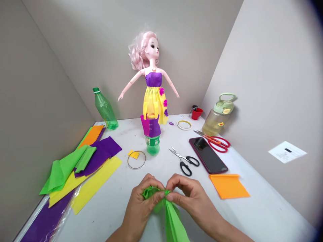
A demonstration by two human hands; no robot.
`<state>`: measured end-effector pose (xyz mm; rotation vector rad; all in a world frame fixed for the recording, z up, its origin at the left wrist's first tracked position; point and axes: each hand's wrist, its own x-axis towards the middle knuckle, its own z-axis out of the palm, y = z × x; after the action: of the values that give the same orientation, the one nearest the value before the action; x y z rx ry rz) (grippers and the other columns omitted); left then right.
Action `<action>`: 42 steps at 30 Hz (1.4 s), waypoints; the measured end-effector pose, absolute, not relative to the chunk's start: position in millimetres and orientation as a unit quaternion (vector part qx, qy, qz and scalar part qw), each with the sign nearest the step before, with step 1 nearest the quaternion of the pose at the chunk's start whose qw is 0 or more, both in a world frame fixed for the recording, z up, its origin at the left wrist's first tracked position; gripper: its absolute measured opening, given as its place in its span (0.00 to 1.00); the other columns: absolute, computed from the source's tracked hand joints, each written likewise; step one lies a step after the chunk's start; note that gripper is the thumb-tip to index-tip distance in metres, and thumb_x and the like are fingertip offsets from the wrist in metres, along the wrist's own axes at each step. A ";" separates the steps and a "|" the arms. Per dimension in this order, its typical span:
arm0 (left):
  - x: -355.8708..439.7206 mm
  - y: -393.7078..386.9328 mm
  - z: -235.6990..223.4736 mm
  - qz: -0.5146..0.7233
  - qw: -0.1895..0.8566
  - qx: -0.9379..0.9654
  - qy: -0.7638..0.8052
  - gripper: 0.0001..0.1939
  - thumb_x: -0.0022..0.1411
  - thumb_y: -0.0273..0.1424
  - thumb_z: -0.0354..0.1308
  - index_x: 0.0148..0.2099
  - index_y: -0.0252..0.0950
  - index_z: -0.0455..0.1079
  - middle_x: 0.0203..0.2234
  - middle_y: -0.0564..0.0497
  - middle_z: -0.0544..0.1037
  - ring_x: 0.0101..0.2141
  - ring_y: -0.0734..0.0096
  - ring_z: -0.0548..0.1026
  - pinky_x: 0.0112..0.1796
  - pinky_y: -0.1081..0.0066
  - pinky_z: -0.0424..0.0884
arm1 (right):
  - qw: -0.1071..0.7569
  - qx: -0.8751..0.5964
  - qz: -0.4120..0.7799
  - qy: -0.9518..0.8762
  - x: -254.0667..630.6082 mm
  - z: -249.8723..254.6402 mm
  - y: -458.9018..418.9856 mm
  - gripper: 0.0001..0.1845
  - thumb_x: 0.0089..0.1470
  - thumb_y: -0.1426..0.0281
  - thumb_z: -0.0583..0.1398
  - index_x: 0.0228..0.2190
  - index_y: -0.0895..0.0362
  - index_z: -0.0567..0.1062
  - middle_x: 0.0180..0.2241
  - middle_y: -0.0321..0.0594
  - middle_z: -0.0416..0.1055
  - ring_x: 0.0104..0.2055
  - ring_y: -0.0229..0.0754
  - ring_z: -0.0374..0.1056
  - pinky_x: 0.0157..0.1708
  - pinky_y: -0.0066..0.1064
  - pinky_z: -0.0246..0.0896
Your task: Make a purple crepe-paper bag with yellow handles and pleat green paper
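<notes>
Low in the head view, a piece of green crepe paper (174,220) is gathered along its top edge between both hands. My left hand (143,201) pinches the bunched edge with thumb and fingers. Close beside it, my right hand (188,195) pinches the same edge, fingertips nearly meeting the left. The loose part of the paper hangs down in folds past the bottom of the picture. Behind the hands stands a pink-haired doll (153,77) with a purple top and a yellow paper skirt, raised on a green bottle base (153,148).
Black-handled scissors (185,161), a phone (208,155), red-handled scissors (218,144) and orange paper (229,186) lie to the right. A thin ring (136,167) is left of centre. Coloured paper sheets (98,181) and a green bottle (106,109) are left. A water bottle (218,116) stands right.
</notes>
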<state>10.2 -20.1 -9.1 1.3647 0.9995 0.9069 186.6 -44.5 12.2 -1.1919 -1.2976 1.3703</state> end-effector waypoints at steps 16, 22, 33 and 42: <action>-2.4 -0.8 -7.3 0.377 0.534 0.561 0.508 0.08 0.53 0.35 0.65 0.30 0.36 0.70 0.23 0.57 0.68 0.28 0.72 0.64 0.32 0.75 0.60 | 0.514 -0.370 0.709 -0.310 206.8 -7.0 -26.3 0.14 0.46 0.65 0.71 0.31 0.56 0.73 0.24 0.31 0.71 0.25 0.33 0.65 0.27 0.24 0.58; 6.5 -4.0 -9.9 0.469 0.671 0.421 0.390 0.25 0.46 0.44 0.70 0.45 0.38 0.73 0.37 0.47 0.78 0.38 0.61 0.74 0.40 0.68 0.68 | 0.558 -0.289 0.733 -0.260 216.6 -19.0 -18.1 0.13 0.45 0.66 0.71 0.32 0.55 0.75 0.26 0.32 0.76 0.25 0.36 0.73 0.29 0.27 0.67; 19.9 -27.9 -4.5 0.368 0.762 0.418 0.331 0.22 0.51 0.39 0.69 0.46 0.32 0.78 0.38 0.42 0.82 0.42 0.54 0.76 0.48 0.61 0.66 | 0.572 -0.303 0.698 -0.307 218.2 -13.9 -18.1 0.13 0.45 0.66 0.71 0.30 0.54 0.73 0.26 0.29 0.73 0.25 0.34 0.71 0.27 0.25 0.66; 20.1 -38.2 7.9 0.340 0.832 0.370 0.234 0.27 0.51 0.39 0.70 0.52 0.34 0.75 0.44 0.42 0.80 0.47 0.54 0.74 0.51 0.61 0.64 | 0.586 -0.350 0.659 -0.316 220.6 -5.3 -15.8 0.18 0.39 0.63 0.74 0.27 0.55 0.72 0.24 0.29 0.71 0.23 0.33 0.67 0.26 0.25 0.63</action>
<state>20.1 -38.2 7.9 0.7854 0.4957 0.7211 220.6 -15.8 -5.3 -0.8168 -0.7367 1.5352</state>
